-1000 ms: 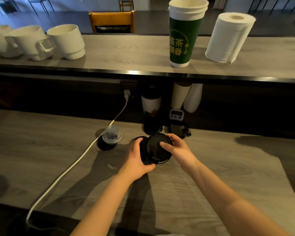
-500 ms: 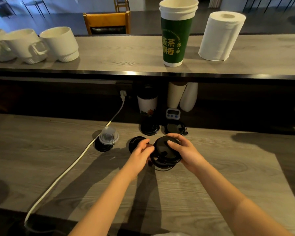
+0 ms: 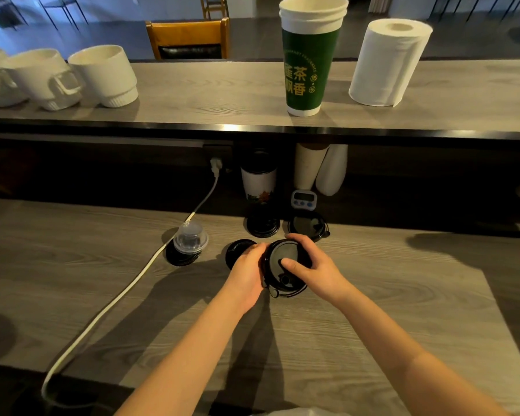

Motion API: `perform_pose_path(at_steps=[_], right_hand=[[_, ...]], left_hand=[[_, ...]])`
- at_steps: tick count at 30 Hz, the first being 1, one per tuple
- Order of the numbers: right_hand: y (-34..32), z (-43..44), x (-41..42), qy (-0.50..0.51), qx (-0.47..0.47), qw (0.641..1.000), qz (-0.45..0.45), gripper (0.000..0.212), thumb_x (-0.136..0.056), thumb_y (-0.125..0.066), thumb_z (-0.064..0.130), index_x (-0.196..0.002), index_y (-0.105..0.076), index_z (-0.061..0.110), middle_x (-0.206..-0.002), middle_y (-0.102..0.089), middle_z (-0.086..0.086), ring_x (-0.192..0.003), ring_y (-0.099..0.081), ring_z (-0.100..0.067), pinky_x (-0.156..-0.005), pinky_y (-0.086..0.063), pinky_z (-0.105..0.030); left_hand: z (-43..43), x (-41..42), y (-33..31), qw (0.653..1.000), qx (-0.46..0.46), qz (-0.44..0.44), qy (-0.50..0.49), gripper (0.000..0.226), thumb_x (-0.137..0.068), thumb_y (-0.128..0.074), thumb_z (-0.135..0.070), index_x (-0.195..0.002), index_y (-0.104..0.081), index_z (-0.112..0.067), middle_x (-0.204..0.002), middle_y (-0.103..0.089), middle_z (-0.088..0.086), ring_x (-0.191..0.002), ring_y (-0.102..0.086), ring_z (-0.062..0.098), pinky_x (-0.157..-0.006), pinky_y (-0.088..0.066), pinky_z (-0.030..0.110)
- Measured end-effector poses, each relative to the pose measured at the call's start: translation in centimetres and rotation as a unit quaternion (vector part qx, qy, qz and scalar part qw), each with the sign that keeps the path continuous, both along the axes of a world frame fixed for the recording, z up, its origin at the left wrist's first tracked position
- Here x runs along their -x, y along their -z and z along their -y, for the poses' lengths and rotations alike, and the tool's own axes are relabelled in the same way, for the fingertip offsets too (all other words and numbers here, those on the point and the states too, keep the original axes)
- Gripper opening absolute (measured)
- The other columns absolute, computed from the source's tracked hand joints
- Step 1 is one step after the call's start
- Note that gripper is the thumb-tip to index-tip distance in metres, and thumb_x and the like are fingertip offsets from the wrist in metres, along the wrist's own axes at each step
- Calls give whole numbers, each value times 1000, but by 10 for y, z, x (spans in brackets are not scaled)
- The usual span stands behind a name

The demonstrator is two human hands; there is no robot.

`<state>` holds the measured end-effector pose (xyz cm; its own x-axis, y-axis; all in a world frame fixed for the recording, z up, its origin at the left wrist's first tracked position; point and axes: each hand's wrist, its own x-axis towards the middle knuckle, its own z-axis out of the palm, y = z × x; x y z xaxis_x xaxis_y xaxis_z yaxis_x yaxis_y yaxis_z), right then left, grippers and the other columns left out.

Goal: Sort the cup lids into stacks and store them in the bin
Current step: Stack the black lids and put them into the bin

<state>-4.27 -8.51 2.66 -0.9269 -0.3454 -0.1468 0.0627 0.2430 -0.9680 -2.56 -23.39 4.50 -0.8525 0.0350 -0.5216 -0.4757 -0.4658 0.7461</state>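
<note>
Both hands hold a stack of black cup lids (image 3: pixel 282 273) just above the wooden counter. My left hand (image 3: pixel 248 273) grips its left edge, and my right hand (image 3: pixel 311 268) covers the right side with the thumb pressed on top. Another black lid (image 3: pixel 237 250) lies flat just left of the stack, partly hidden by my left hand. Behind are a black lid stack (image 3: pixel 263 225) and a black lid with a strap (image 3: pixel 308 226). To the left a clear dome lid (image 3: pixel 190 240) sits on a black lid (image 3: pixel 180 259). No bin is in view.
A white power cable (image 3: pixel 126 291) runs from a wall plug down across the counter's left side. Under the upper shelf (image 3: pixel 222 115) stand a lidded paper cup (image 3: pixel 258 178), white cups and a small timer (image 3: pixel 303 199). On the shelf are white mugs, a green cup stack and a paper roll.
The lid stack was tilted up on edge between my hands; it now lies nearly flat, low over the counter. My left hand closed in on its left edge.
</note>
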Motion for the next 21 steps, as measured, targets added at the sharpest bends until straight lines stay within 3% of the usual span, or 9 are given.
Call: perform_pose_path(at_steps=[3,5,8,11,14,17,21], right_hand=[[2,-2,2,-46,-87,994,-40,53,-91,-60,24,-139,-38,25,-133,-46,3,-124,-44,-13,-105,-40,-32],[1,-4,3,-64,-64,996,7,56,-92,-57,12,-142,-33,23,-137,-43,1,-127,-42,-15,-107,-37,-33],[-1,-10,5,-58,26,993,102,63,-88,-56,-4,-140,-33,23,-128,-49,1,-115,-53,-14,-95,-47,-23],[0,-14,9,-49,37,993,101,58,-86,-57,-8,-133,-42,21,-125,-51,0,-107,-56,-10,-83,-52,-15],[2,-14,16,-39,45,995,79,57,-84,-61,-10,-129,-45,21,-129,-50,-6,-112,-58,-20,-88,-54,-24],[4,-12,27,-46,21,996,80,57,-84,-60,-8,-130,-45,22,-129,-51,-6,-115,-57,-22,-91,-52,-28],[16,-15,47,15,-29,994,106,46,-90,-55,2,-133,-47,18,-124,-52,-5,-99,-56,-17,-75,-46,-19]], left_hand=[[-1,-6,5,998,60,-14,22,17,-96,-47,-7,-109,-58,-10,-101,-65,5,-93,-62,14,-78,-49,26],[0,-7,11,997,73,-21,28,26,-95,-46,-3,-120,-52,-4,-106,-63,7,-95,-60,13,-76,-48,22],[0,-6,16,997,74,-19,10,26,-96,-40,2,-119,-51,-3,-104,-61,7,-94,-59,13,-76,-48,21],[-1,-1,18,997,81,-11,10,26,-94,-41,5,-116,-51,-5,-111,-59,11,-102,-57,19,-87,-49,27],[-1,9,20,996,87,7,17,23,-92,-47,3,-109,-55,-9,-112,-60,13,-109,-56,26,-99,-45,39],[-2,24,25,992,123,8,6,22,-91,-50,2,-110,-56,-8,-106,-62,11,-104,-59,24,-93,-48,35],[6,48,36,976,209,44,-49,24,-90,-53,-5,-112,-55,-13,-111,-60,11,-100,-57,24,-80,-46,37]])
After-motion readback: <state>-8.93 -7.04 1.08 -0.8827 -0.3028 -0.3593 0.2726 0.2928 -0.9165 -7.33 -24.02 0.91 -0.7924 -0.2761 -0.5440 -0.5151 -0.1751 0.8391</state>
